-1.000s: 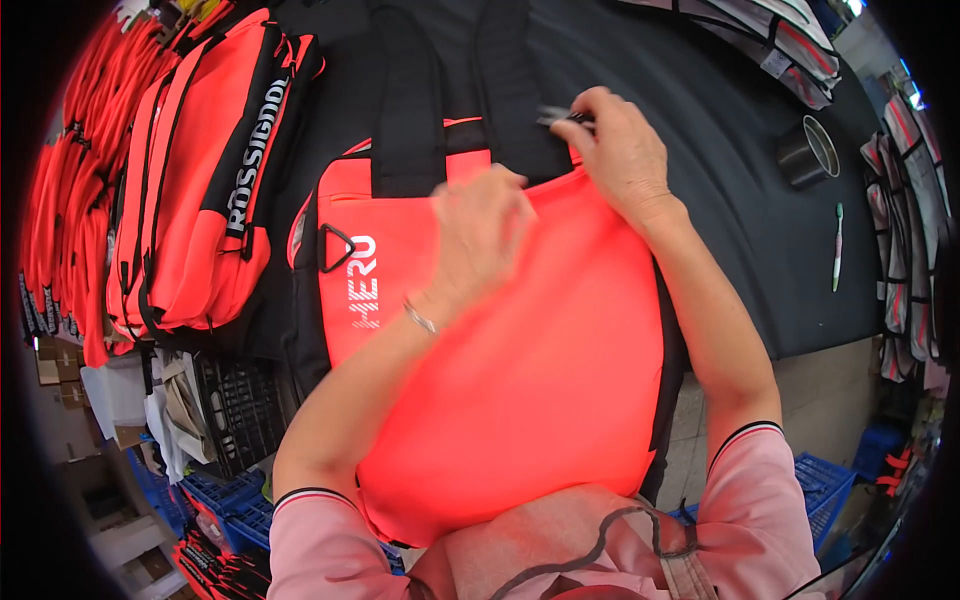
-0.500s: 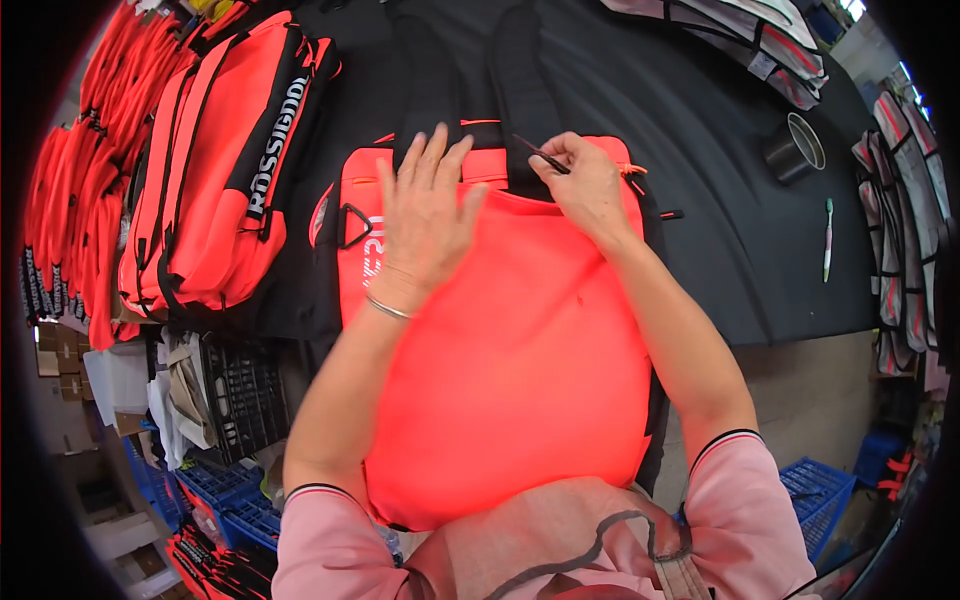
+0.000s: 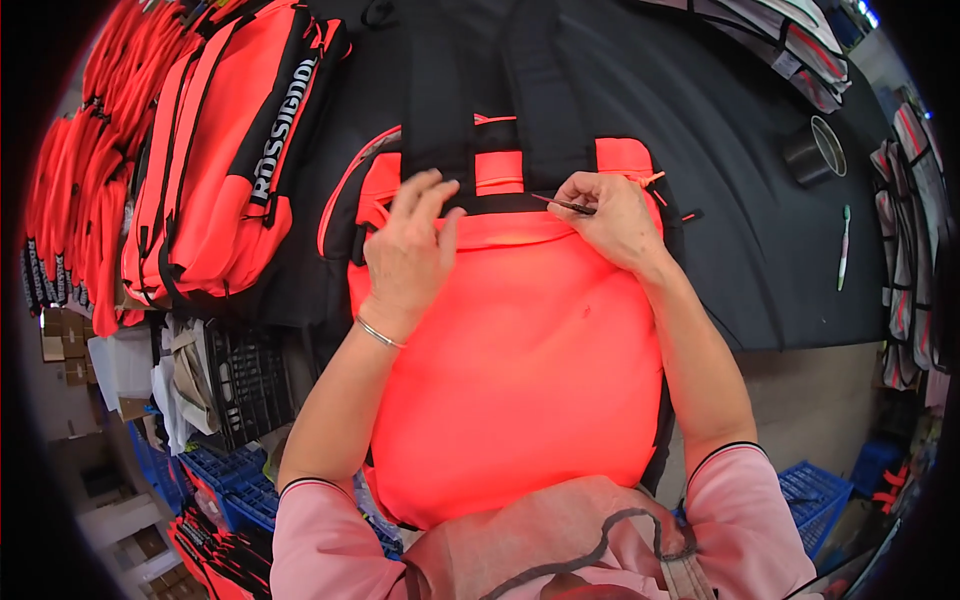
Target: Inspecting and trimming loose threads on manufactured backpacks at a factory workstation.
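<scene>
- Orange backpack (image 3: 520,370) lies over the near edge of the black table (image 3: 730,270), straps (image 3: 438,100) pointing away
- Right hand (image 3: 612,222) pinches a slim dark tool (image 3: 578,208) near the bag's top seam; left hand (image 3: 405,260) has fingers loosely apart, can't tell if touching
- Seam detail work, I'd guess; next move wants the left steadying fabric imo
</scene>
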`<state>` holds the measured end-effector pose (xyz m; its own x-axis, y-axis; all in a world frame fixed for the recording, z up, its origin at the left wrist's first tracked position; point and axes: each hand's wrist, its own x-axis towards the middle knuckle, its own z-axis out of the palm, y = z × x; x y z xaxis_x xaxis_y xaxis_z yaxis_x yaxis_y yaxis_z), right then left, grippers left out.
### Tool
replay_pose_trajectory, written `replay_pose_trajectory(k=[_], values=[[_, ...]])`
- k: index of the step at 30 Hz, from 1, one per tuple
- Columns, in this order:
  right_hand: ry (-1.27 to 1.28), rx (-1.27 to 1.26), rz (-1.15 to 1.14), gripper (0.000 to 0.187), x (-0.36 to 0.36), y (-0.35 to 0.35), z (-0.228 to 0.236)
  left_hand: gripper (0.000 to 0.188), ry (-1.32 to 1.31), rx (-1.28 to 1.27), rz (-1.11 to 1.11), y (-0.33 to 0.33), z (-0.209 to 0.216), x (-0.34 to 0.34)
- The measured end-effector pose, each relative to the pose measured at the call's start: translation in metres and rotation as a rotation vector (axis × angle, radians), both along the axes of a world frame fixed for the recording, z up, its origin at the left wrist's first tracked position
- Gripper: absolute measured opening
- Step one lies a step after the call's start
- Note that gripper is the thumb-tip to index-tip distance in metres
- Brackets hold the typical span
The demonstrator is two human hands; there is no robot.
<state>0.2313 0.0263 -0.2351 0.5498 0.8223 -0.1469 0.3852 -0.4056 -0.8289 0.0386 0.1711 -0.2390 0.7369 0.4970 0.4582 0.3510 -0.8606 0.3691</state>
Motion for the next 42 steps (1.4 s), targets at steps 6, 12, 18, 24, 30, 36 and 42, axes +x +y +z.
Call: replay_pose_trajectory(k=[6,12,18,24,30,36,42], values=[[0.026,0.004,0.005,0.012,-0.003,-0.001,-0.001,0.041,0.106,0.292,0.043,0.02,0.012,0.001],[0.09,0.051,-0.018,0.014,-0.001,-0.002,-0.003,0.038,0.042,0.022,0.008,0.04,0.014,-0.002],[0.119,0.048,-0.001,0.01,0.001,0.001,-0.008,0.017,-0.302,-0.926,-0.4,-0.027,0.061,-0.019],[0.084,0.127,0.008,0.01,0.001,0.005,-0.017,0.037,-0.511,-1.462,-0.868,-0.101,0.094,-0.022],[0.053,0.084,-0.052,0.008,0.0,0.008,-0.017,0.038,-0.804,-2.062,-0.501,-0.143,0.14,-0.016],[0.029,0.071,-0.032,0.009,0.001,0.009,-0.016,0.033,-0.958,-1.719,-1.092,-0.121,0.104,-0.001],[0.058,0.114,-0.027,0.009,0.001,0.009,-0.017,0.017,-0.782,-1.264,-0.653,-0.096,0.101,-0.015]])
